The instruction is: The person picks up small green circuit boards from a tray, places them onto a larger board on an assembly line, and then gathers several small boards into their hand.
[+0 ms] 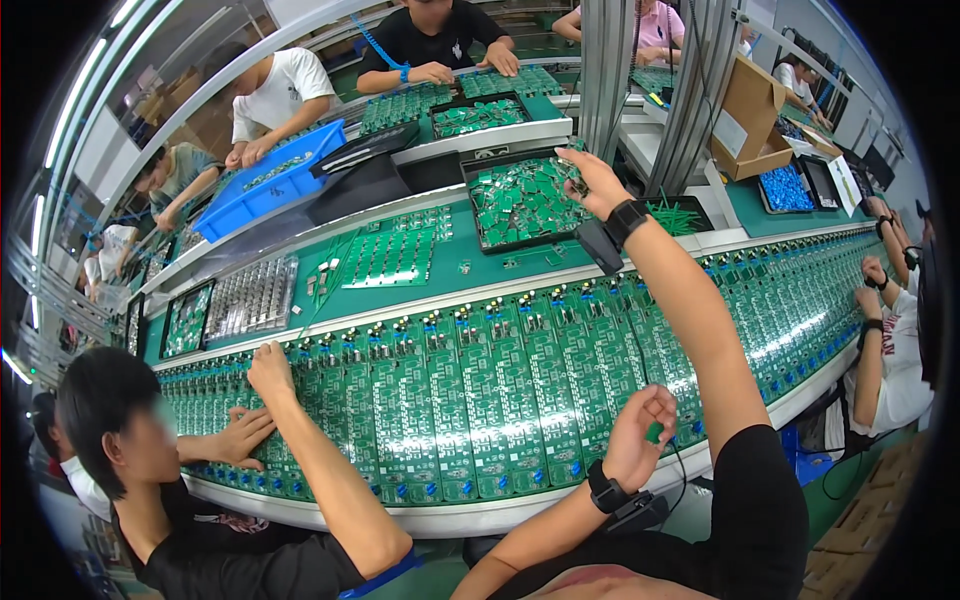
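My left hand (pixel 640 437) is raised above the near part of the circuit board row, its fingers curled around a small green circuit board (pixel 655 432). At the right end of a black tray (pixel 468 205) heaped with small green circuit boards (pixel 520 200), my right hand (pixel 598 186) has its fingers bent around small green pieces; their number is unclear. Below both hands runs a long row of large green circuit boards (pixel 480 400), with blue parts along the near edge and small upright parts along the far edge. Each wrist has a black band.
To the left, a co-worker's hands (pixel 258 405) are over the same row. Beyond lie a green board panel (pixel 390 258), a clear tray of metal parts (pixel 250 298) and a blue bin (pixel 270 180). Metal posts (pixel 605 100) rise behind my right hand; a cardboard box (pixel 750 125) stands right.
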A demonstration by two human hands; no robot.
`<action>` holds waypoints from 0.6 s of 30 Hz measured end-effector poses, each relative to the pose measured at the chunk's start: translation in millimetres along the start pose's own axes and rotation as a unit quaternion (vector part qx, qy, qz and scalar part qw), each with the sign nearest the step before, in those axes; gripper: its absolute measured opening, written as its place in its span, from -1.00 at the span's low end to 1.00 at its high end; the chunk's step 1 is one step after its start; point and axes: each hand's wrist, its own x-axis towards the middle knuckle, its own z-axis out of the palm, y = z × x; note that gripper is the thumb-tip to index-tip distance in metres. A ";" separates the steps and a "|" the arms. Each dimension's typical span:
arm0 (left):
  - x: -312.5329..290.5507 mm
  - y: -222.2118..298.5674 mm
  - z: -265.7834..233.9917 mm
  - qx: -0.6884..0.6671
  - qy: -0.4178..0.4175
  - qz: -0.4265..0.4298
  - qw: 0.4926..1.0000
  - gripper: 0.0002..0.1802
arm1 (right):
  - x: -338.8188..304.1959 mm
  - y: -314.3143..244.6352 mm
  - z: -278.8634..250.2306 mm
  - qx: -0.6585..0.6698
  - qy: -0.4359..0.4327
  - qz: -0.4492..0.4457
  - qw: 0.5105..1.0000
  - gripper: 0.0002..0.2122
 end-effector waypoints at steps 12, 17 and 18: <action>1.9 30.4 34.2 -0.097 0.068 0.110 0.987 -0.73 | -188.1 -23.8 -55.7 -0.135 -0.089 -0.052 0.986 -0.86; 6.7 13.0 -5.1 -0.176 -0.012 0.021 0.984 -0.68 | -251.3 19.9 -83.7 -0.196 -0.096 -0.089 0.972 -0.83; 5.7 10.5 0.7 -0.141 0.027 0.018 0.989 -0.68 | -257.6 25.0 -88.9 -0.195 -0.086 -0.088 0.973 -0.83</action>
